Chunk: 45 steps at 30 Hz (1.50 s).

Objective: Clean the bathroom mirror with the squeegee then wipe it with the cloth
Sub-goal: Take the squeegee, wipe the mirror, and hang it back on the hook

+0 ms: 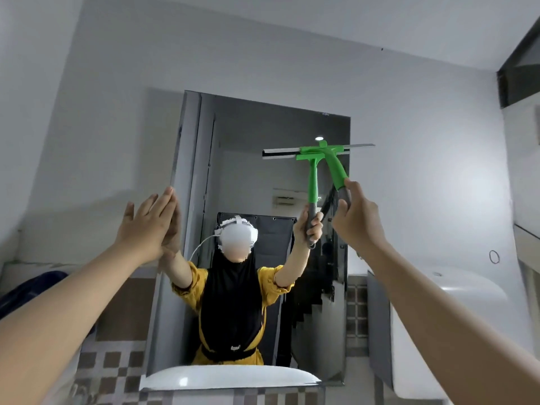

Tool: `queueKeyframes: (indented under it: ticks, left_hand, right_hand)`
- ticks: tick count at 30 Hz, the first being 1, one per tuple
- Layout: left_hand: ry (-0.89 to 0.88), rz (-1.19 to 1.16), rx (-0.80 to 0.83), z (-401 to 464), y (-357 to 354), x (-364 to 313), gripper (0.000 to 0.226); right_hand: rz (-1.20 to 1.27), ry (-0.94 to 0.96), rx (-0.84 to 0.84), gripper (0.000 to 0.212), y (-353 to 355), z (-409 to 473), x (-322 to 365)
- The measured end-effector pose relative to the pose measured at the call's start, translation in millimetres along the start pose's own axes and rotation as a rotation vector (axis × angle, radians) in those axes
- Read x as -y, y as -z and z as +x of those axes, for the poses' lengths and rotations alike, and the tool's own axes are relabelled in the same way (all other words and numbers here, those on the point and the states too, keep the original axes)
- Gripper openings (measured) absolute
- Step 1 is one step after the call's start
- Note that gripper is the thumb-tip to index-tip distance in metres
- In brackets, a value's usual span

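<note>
A tall frameless mirror (233,159) hangs on the grey wall ahead. My right hand (358,213) grips the grey end of a green squeegee (336,168) by its handle. The squeegee's metal blade lies level against the glass at the mirror's upper right and sticks out past the right edge. My left hand (147,225) is flat with fingers apart and presses against the mirror's left edge at mid height. The glass reflects me, both arms and the squeegee. No cloth is in view.
A white basin (455,290) juts from the wall at the lower right. Another white rim (233,378) sits just under the mirror. Brown-and-white checked tiles (117,366) cover the lower wall. A dark blue object (32,287) lies at the left. A dark cabinet (520,68) hangs upper right.
</note>
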<state>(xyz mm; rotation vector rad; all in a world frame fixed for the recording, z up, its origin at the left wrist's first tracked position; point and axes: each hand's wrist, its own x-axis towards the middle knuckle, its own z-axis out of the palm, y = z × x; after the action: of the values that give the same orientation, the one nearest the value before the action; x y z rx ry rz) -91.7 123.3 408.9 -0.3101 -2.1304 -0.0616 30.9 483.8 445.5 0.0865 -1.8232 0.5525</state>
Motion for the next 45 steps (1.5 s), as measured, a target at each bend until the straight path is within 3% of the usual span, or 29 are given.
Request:
queueKeyframes:
  ticks: [7, 12, 21, 25, 31, 37, 39, 45]
  left_hand:
    - [-0.008, 0.206, 0.004, -3.3, -5.1, -0.7, 0.113]
    - [-0.096, 0.072, -0.042, -21.7, -13.4, 9.1, 0.104]
    - [-0.198, 0.031, 0.049, -52.6, -31.1, 10.9, 0.118]
    - [-0.209, 0.042, -0.017, -52.7, -39.6, 14.3, 0.118]
    - [-0.268, 0.027, -0.039, -47.0, -39.8, 2.4, 0.1]
    - [-0.269, 0.052, -0.073, -44.1, -34.8, 2.3, 0.102]
    - [-0.223, 0.076, -0.056, -44.8, -39.3, 34.4, 0.103]
    - [-0.245, 0.072, -0.053, -48.5, -44.2, 36.2, 0.1]
  right_hand:
    - [0.042, -0.105, 0.006, 0.034, -20.4, -20.6, 41.5]
    - [0.144, -0.253, -0.022, 0.023, -39.7, -33.7, 79.8]
    - [0.299, -0.427, -0.098, 0.035, -89.7, -53.0, 147.8]
    - [0.328, -0.461, -0.08, 0.04, -103.5, -60.7, 166.8]
    - [0.288, -0.444, -0.089, 0.046, -105.3, -69.6, 167.2]
    - [0.313, -0.394, -0.102, 0.043, -117.2, -72.0, 171.5]
    - [0.379, -0.362, -0.058, 0.041, -152.2, -75.6, 192.6]
    - [0.294, -0.264, -0.009, 0.044, -163.1, -82.7, 188.4]
